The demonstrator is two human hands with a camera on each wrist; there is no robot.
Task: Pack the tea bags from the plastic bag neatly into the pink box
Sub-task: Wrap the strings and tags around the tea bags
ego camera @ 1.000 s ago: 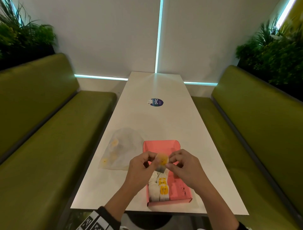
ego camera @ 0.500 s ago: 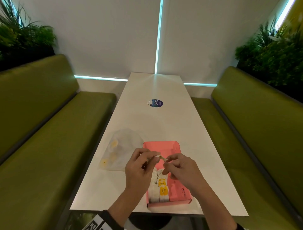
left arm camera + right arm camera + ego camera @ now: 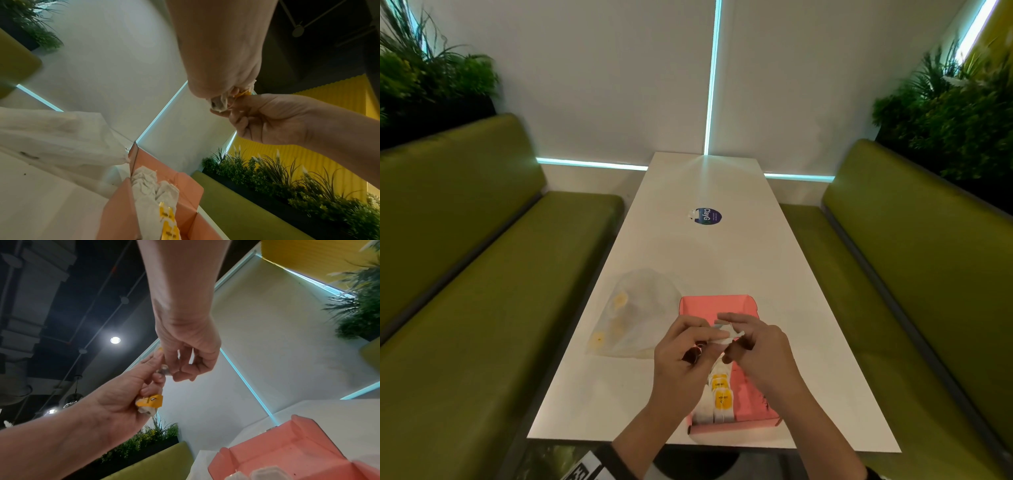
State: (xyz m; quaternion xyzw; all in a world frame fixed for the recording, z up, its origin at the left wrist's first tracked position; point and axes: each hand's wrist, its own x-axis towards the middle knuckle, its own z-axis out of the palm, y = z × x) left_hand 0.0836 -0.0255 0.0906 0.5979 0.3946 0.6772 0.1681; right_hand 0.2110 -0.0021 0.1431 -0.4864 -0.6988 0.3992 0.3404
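Both hands hold one white tea bag (image 3: 726,334) above the pink box (image 3: 717,305). My left hand (image 3: 688,346) pinches it from the left and my right hand (image 3: 751,341) from the right. In the right wrist view the left hand (image 3: 131,394) also curls its lower fingers round a yellow tag (image 3: 152,401), while the right hand (image 3: 185,363) pinches the tea bag (image 3: 164,369) from above. Several tea bags (image 3: 719,394) with yellow tags lie in a row in the box's near left part. The plastic bag (image 3: 637,315), left of the box, holds more tea bags.
The box and bag sit near the front edge of a long white table (image 3: 722,257) with a round blue sticker (image 3: 708,216) further back. Green benches (image 3: 482,291) run along both sides, with plants behind them. The box's right half (image 3: 755,394) shows bare pink floor.
The yellow tag that faced the head camera one second ago has turned away, and white paper now shows between the fingers. Both hands stayed close together over the box.
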